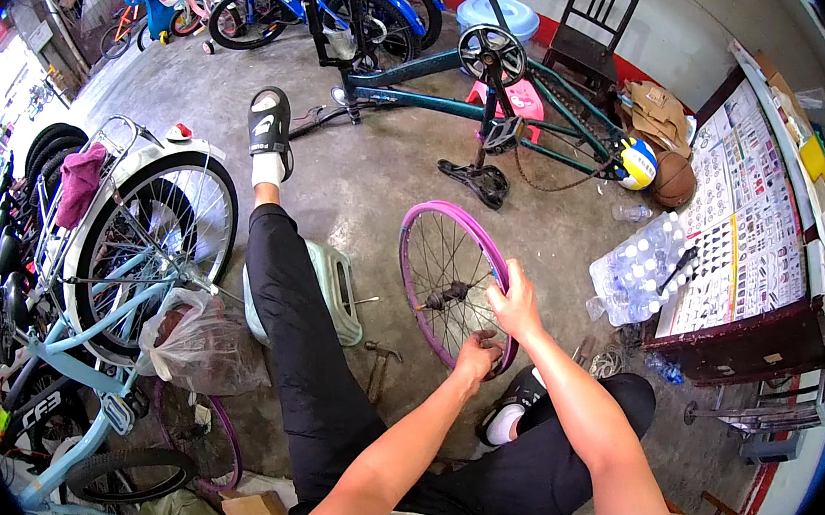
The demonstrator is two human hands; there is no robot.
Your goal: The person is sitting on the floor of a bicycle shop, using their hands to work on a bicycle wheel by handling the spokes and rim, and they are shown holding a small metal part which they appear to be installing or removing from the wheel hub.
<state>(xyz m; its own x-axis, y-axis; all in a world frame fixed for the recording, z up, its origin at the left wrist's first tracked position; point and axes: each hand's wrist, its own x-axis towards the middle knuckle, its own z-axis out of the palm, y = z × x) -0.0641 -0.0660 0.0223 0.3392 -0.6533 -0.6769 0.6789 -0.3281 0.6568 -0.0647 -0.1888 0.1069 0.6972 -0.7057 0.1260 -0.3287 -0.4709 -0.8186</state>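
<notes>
The purple wheel (449, 295) is held tilted, to the right of the pale stool (340, 293); the left hand (479, 355) and right hand (515, 304) both grasp its rim; the step seems to be steadying or turning it; further turning would call for one hand easing while the other supports.
</notes>
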